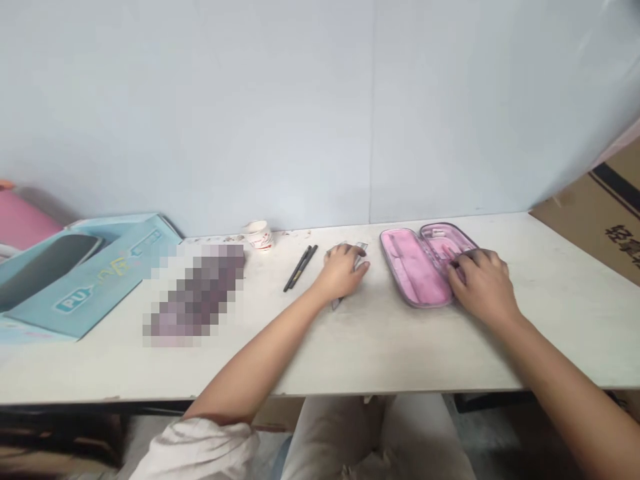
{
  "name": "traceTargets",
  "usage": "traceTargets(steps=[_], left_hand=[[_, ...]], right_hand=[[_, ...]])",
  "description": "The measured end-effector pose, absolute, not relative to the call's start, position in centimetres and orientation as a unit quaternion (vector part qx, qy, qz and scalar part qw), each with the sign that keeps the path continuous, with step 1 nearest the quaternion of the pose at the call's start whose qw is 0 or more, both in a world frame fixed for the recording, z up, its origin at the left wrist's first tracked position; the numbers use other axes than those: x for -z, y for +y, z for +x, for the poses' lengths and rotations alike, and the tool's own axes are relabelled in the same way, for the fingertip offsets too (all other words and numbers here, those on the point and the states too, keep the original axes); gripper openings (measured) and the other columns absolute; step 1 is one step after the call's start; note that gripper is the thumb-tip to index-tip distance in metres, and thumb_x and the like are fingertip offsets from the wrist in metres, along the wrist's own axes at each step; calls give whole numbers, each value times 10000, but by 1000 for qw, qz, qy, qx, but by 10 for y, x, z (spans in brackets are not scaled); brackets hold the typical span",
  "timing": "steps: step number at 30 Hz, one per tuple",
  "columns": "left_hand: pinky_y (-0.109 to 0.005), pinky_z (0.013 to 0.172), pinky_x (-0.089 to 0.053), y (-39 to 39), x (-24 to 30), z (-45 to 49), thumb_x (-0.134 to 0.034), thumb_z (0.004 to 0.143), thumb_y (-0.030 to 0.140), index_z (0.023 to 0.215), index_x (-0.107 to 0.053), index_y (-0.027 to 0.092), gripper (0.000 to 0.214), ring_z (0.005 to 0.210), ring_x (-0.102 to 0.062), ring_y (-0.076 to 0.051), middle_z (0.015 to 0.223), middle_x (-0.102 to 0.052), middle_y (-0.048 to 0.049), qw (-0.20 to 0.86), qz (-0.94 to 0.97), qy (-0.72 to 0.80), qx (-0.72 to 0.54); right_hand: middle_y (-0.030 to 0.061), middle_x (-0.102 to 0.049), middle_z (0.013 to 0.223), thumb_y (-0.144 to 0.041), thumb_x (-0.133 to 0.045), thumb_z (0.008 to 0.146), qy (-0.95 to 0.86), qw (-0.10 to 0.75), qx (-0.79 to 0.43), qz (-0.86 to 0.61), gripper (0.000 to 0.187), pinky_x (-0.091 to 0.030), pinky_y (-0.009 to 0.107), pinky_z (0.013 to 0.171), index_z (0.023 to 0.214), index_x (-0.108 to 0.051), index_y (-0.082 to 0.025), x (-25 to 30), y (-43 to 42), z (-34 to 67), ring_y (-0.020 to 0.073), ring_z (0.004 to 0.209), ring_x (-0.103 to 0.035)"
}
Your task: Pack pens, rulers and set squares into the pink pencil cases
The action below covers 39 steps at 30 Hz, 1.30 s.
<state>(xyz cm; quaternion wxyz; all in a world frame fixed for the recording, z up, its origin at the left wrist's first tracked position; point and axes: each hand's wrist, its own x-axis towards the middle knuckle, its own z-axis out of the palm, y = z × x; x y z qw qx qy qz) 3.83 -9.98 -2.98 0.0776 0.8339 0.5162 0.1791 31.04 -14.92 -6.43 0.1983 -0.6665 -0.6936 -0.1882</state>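
While the right hand [483, 283], half curled, probes the pink case [417, 277], the left hand [343, 272] lies slack over perhaps a tool [361, 250]; lifting wants a pinch.

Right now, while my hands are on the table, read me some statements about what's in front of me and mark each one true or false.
1. The pink case lies open on the table. True.
2. The right hand rests on the blue box. False: it is on the right half of the open case. The light blue box lies far to the left.
3. Two black pens lie left of the left hand, apart from it. True.
4. The left hand holds the paper cup. False: the cup stands untouched near the wall. The left hand lies over a thin grey item.
5. A cardboard box sits at the table's right end. True.
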Motion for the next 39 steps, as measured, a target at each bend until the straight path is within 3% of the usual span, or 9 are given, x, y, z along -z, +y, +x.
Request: traceTargets(steps=[5,11,19,24,28,31,36,39], left_hand=[[-411,906,-377,-85,41,-44,-391,854,348,1058,-540,180,303,1061,-483,-260,1089,-562,-108,26,750,622,-223],[-399,847,-407,-77,61,-81,-375,846,258,1008,-563,171,263,1028,-521,-272,1048,-584,-133,36,683,700,-205],[-320,813,-416,-71,71,-98,-320,843,146,1016,-544,178,285,967,-573,-201,1013,-626,-92,93,635,706,-299],[-327,841,-408,-70,73,-101,-335,820,116,1088,-529,179,337,1018,-554,-205,1071,-610,-87,79,652,692,-301],[-330,982,-327,-79,66,-90,-283,881,167,1183,-485,180,363,1164,-446,-185,1246,-514,-81,21,764,560,-320],[-374,1015,-276,-92,57,-74,-275,912,247,1131,-514,185,330,1127,-447,-205,1143,-550,-86,-31,833,478,-277],[-364,832,-372,-109,47,-47,-305,899,231,1059,-548,205,292,928,-534,-225,943,-577,-93,-56,860,478,-173],[-313,713,-387,-116,46,-36,-316,905,339,1073,-553,257,302,813,-566,-206,877,-595,-65,-64,867,476,-133]], right_hand=[[143,-582,925,-322,-364,871,-777,194,156,-579,334,-355,384,811,881,-638,-131,52,-133,231,270,955,-452],[146,-584,968,-318,-353,870,-854,142,73,-495,358,-342,355,870,948,-638,-116,42,-97,102,258,1002,-440],[209,-555,1088,-367,-427,806,-849,62,56,-522,423,-381,420,841,1020,-645,-74,43,-77,7,317,1091,-408],[214,-565,1092,-280,-417,803,-821,53,46,-567,364,-378,417,844,985,-660,-79,47,-78,3,317,1071,-436],[206,-588,1046,-309,-358,851,-816,109,56,-565,402,-391,360,796,1017,-615,-48,37,-79,29,298,1020,-486],[168,-620,981,-252,-258,897,-820,146,76,-548,387,-377,315,754,944,-606,-90,26,-86,66,248,940,-544],[74,-664,806,-333,-271,921,-823,145,49,-546,324,-327,278,590,975,-545,-168,22,-111,132,191,691,-590],[54,-664,800,-375,-287,918,-837,141,22,-528,327,-324,271,581,936,-554,-189,28,-123,161,193,708,-591]])
